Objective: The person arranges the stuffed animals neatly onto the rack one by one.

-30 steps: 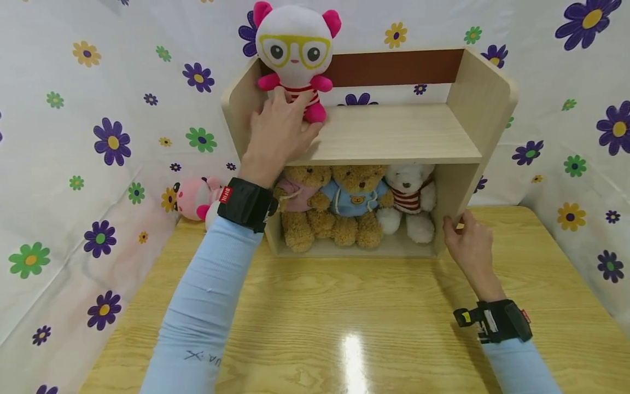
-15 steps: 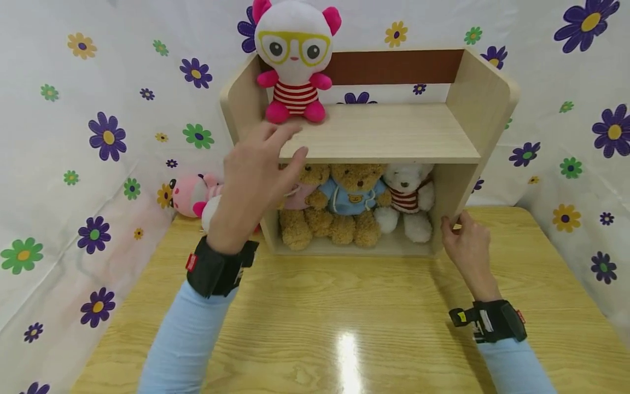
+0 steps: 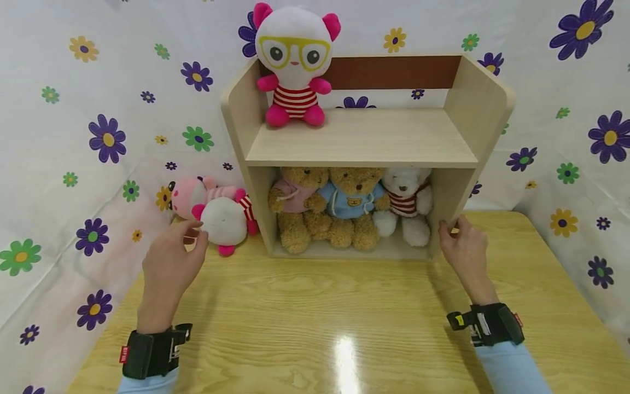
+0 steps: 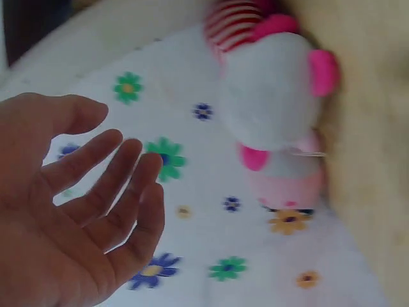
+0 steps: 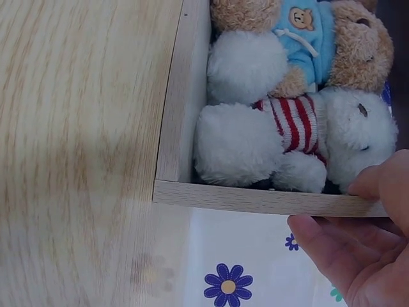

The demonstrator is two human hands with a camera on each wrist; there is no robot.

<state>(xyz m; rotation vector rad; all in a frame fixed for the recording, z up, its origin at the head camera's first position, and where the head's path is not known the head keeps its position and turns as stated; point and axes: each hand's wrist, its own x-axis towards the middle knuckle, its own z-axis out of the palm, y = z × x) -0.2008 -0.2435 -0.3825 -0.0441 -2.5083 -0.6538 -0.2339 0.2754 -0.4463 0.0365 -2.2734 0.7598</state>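
My left hand (image 3: 169,265) is beside the white and pink plush toy (image 3: 225,221), which lies on the table left of the small wooden shelf (image 3: 394,137). In the left wrist view its fingers (image 4: 121,192) are loosely bent and hold nothing. Behind that toy lies a pink plush toy (image 3: 183,198), partly hidden. My right hand (image 3: 466,257) pinches the front edge of the shelf's right side panel, thumb inside and fingers outside in the right wrist view. On the upper board, at the left, sits a white plush toy with yellow glasses (image 3: 294,60).
The lower compartment holds a brown teddy in a pink top (image 3: 295,210), another in a blue hoodie (image 3: 353,202), and a white bear in a striped sweater (image 3: 406,205). The wooden table (image 3: 295,317) stretches in front. A flowered cloth (image 3: 123,76) hangs behind and at the sides.
My left hand has let go of the plush toy with glasses and moved down and left to the toys lying on the table. My right hand stays on the side panel.
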